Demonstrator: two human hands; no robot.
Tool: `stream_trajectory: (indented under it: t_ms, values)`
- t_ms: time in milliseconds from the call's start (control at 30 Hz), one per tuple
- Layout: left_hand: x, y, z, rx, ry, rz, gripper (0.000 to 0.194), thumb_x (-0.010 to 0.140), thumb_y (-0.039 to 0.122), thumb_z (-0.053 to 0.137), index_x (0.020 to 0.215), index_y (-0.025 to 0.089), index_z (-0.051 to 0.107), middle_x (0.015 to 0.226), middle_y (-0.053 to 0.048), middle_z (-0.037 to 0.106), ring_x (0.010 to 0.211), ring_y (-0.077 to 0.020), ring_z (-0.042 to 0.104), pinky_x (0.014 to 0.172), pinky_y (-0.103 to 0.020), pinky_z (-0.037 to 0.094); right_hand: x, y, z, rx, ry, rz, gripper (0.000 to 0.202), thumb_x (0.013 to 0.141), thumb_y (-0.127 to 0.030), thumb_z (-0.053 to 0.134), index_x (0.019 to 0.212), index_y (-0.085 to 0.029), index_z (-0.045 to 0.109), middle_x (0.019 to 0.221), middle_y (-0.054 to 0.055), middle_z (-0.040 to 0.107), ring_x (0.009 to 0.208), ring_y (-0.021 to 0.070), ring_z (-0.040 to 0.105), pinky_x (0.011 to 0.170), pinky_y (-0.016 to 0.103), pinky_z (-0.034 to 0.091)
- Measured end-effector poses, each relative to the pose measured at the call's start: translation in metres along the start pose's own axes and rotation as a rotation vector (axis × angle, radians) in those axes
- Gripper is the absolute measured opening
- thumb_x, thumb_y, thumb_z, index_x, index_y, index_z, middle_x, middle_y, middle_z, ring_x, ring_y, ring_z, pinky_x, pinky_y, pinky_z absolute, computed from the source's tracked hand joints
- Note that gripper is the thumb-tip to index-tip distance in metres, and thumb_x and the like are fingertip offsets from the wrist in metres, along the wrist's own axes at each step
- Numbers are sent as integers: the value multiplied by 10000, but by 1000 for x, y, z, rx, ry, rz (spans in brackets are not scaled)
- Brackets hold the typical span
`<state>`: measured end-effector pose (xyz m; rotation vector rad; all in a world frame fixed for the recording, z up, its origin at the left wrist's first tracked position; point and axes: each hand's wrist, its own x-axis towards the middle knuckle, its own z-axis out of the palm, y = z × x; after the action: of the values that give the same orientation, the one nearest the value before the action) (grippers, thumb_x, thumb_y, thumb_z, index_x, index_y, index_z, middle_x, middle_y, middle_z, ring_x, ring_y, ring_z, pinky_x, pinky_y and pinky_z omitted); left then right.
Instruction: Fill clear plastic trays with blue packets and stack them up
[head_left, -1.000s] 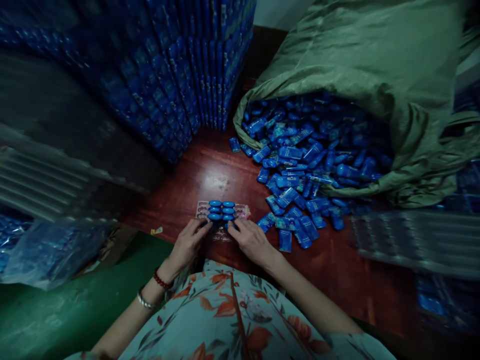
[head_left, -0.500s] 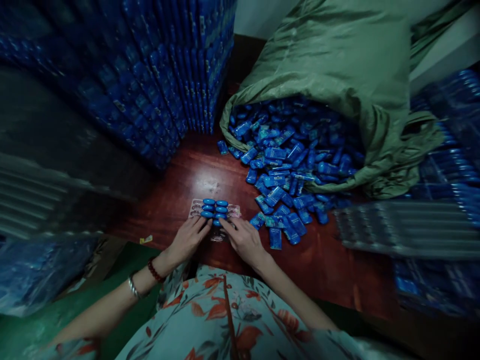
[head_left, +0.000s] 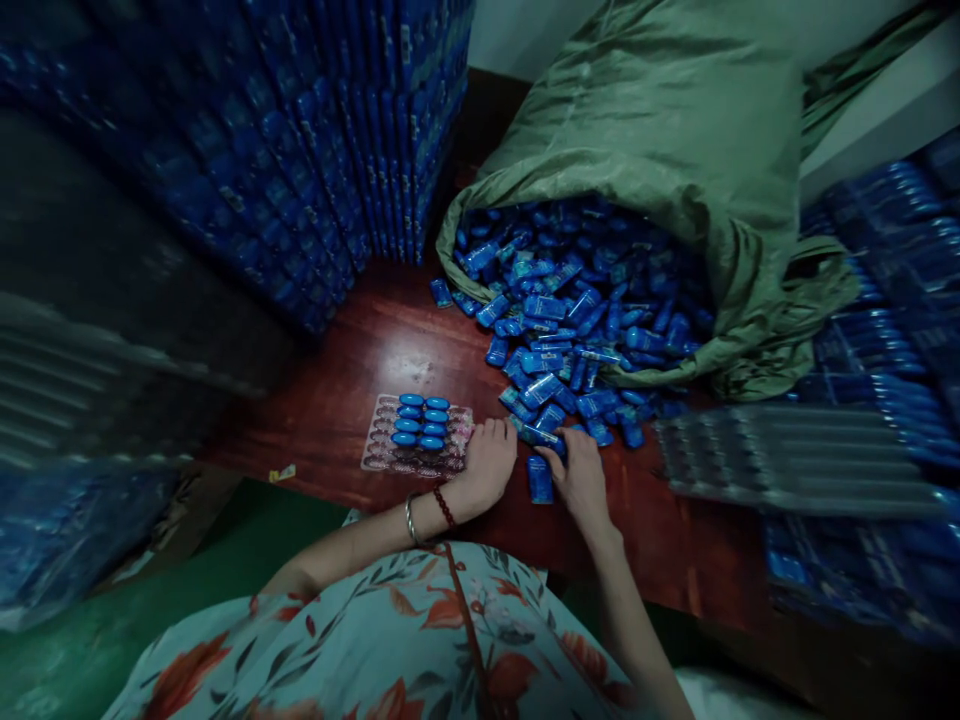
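Observation:
A clear plastic tray (head_left: 381, 430) lies on the reddish-brown table, with two columns of glossy blue packets (head_left: 409, 412) set on edge in its middle. Just right of the tray is my left hand (head_left: 491, 468), its fingers curled and close together; what they hold, if anything, is hidden. My right hand (head_left: 583, 482) has its thumb and fingers closed on a small blue packet (head_left: 541, 438) at the near side of the loose pile. Another blue packet (head_left: 540, 482) lies flat between my two hands, nearer to me.
A green sack (head_left: 675, 110) lies open-mouthed at the back, loose blue packets (head_left: 544, 305) spilling from it. Tall stacks of filled trays (head_left: 405, 150) rise at the back left. Grey plastic trays (head_left: 795, 455) are stacked at right. A yellow scrap (head_left: 283, 473) lies near the table edge.
Both hands have left the packets in the tray and moved right, to the loose pile. My right hand has taken hold of a packet there. The rows in the tray now show uncovered.

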<state>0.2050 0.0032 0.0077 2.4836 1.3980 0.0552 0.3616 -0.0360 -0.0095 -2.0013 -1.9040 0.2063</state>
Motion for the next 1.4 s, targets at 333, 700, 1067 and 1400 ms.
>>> stream_trajectory:
  t_ms: [333,700,1067,1400]
  values:
    - [-108,-74,-32,-442,71,208,462,874,54,384,1311,202,372,1168,-99,532,1061,-181,518,893,-313,469,-32,-58,-6,494,21,60,310,889,-318,480,1180,-214,495,1064,67,630,944,176,619,806,316,510]
    - [-139,-148,-31,-295,480,120,344,898,79,411,1214,181,496,1064,-106,582,973,-183,535,804,-322,496,-6,-122,22,198,-100,-587,283,899,-91,380,1074,-156,592,932,88,626,855,165,591,759,285,499]
    - [-127,-138,-37,-167,416,323,336,908,78,370,1226,121,472,999,-128,584,919,-185,525,764,-313,514,4,-155,8,-167,-244,-631,203,874,-120,471,1014,-186,602,884,55,596,837,171,554,776,300,416]
    - [-107,-142,-27,-8,440,269,326,906,106,355,1164,154,547,1018,-132,584,891,-212,511,709,-334,477,-7,-149,26,-19,-98,-416,310,906,-172,442,1176,-242,577,968,69,599,892,166,553,768,280,435]
